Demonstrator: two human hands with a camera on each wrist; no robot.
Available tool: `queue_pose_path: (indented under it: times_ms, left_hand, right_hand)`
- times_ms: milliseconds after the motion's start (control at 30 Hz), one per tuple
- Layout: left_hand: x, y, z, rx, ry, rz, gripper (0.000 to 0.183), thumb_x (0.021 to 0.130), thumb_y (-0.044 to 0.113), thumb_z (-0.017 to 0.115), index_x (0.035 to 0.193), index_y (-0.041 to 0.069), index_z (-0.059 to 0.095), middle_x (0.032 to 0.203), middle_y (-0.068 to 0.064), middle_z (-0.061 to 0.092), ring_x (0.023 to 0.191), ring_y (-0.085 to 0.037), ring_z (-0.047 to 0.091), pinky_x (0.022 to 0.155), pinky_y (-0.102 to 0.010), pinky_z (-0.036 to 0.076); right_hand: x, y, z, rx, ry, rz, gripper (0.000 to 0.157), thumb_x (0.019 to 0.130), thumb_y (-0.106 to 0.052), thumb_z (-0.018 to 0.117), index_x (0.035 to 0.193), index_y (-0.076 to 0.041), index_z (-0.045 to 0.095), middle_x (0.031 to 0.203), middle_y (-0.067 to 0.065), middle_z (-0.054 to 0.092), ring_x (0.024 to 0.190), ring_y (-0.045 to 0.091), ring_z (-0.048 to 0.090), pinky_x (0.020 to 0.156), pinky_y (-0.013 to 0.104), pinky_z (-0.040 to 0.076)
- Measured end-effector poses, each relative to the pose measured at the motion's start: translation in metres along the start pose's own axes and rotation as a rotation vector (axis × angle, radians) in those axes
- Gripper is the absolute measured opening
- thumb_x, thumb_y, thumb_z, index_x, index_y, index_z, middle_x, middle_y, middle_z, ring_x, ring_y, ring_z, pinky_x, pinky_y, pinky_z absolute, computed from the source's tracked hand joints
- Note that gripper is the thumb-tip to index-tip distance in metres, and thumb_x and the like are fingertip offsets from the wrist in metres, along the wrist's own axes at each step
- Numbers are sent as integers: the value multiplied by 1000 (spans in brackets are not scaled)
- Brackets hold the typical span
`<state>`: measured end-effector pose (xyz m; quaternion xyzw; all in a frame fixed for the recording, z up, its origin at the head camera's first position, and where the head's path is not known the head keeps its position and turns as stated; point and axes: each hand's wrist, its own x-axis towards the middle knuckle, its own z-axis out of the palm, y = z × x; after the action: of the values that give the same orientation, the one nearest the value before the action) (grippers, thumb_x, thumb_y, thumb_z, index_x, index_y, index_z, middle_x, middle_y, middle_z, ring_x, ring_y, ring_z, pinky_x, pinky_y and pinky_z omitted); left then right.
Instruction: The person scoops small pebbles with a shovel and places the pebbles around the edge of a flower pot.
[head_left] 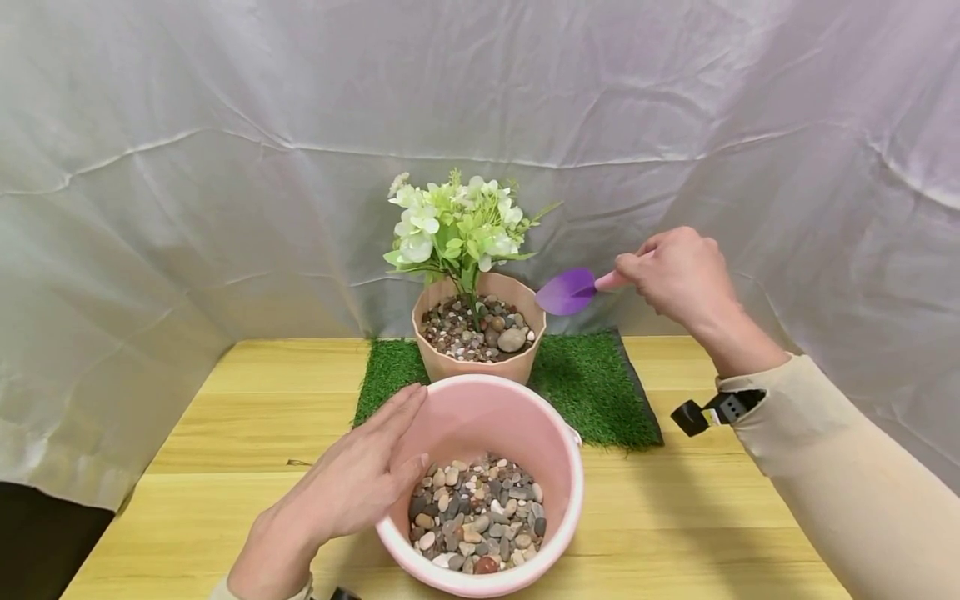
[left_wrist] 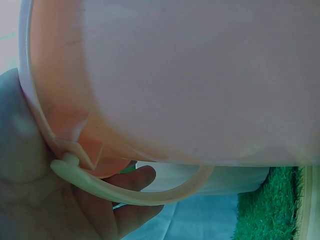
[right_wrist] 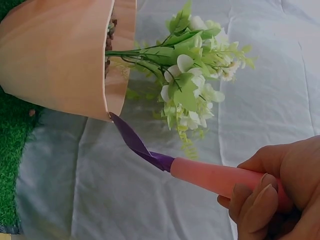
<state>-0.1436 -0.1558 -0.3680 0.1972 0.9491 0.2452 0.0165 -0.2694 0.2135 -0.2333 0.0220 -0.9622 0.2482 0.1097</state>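
Note:
In the head view my right hand grips the pink handle of a small trowel with a purple blade. The blade is held level with the right rim of a peach flower pot, its tip close to that rim. White flowers with green leaves stand upright in the pot among pebbles. My left hand rests on the left rim of a pink bucket, fingers fairly straight, thumb over the inside. Mixed pebbles cover the bucket's bottom. The left wrist view shows the bucket's pale handle hanging beside my fingers.
The pot stands on a green artificial turf mat at the back of the wooden table. Grey cloth hangs behind and along the sides. The bucket sits in front of the pot, near me.

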Motion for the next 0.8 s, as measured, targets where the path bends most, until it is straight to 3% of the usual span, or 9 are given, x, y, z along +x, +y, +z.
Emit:
queue_pose_path:
  times_ms: [200,333,567,800]
  left_hand:
    - [-1,-2,0,-3,6,-2,79,105,38,59,169,13,20,177,-1,14,162,-24,21,130,-51,24]
    - [-1,-3,1,-3,10,1,78,105,38,58,169,13,21,177,-1,14,162,-25,21,130,-51,24]
    - [-2,-4,1,-8,11,3,78,105,37,59,169,12,22,177,-2,15,162,-26,22,130,-51,25]
    - [0,-4,0,-13,7,12,76,106,36,58,169,12,22,177,-2,15,162,-27,22,131,-51,25]
  right_hand:
    - [0,0,4,-1,13,-31,39,98,-33,57,68,-17,76,60,-3,72,44,18,48,39,31,33]
    - [0,-1,6,14,12,-28,41,100,-35,57,66,-15,72,67,-5,76,43,17,45,37,30,31]
    - [-11,-7,5,84,15,-12,33,102,-42,60,96,-20,84,81,-7,81,48,18,52,37,31,34]
    - [-44,-19,2,112,17,-40,38,100,-46,64,102,-13,83,74,0,76,51,18,57,40,33,43]
